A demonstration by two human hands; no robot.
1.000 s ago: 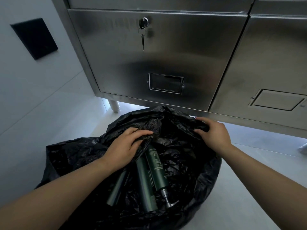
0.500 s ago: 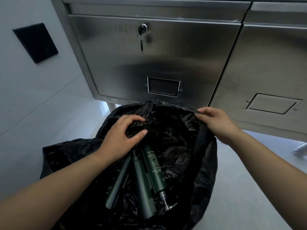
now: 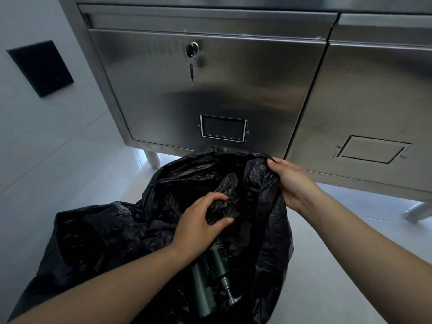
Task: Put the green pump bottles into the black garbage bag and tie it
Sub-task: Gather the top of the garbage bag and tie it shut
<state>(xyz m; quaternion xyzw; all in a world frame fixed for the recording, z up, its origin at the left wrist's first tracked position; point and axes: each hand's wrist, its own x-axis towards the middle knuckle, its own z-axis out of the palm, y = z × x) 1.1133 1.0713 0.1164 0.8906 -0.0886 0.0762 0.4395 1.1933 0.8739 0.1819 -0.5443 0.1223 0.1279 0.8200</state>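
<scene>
The black garbage bag (image 3: 112, 235) sits on the floor below me with its mouth partly gathered. Inside it lie dark green pump bottles (image 3: 218, 260), one showing a grey pump head at the bottom; my left arm covers their upper parts. My left hand (image 3: 201, 220) is closed around a bunched fold of the bag's plastic near the middle. My right hand (image 3: 292, 181) pinches the bag's rim on the right and holds it raised.
A stainless steel cabinet (image 3: 210, 90) with a key hanging in its lock (image 3: 192, 49) stands right behind the bag on short legs. A second steel door (image 3: 374, 113) is to the right. A dark wall plate (image 3: 39, 66) is at the left. Pale floor surrounds the bag.
Both hands have lifted the bag's edge higher and drawn it inward. The left hand gathered more plastic, and my left arm now hides more of the bottles.
</scene>
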